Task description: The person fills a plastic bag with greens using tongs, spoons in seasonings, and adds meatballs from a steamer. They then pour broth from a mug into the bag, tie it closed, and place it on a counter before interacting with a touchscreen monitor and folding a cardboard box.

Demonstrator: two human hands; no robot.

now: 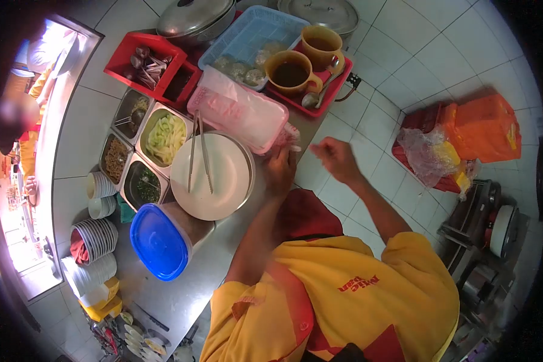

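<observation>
While L hand (281,167) is by pink pkg (240,110), R hand (336,159) well apart.

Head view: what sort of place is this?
Probably a commercial kitchen, perhaps a restaurant's prep counter: adjoining metal food pans hold prepared ingredients, bowls stand stacked in quantity, and a red cutlery bin holds many spoons.
</observation>
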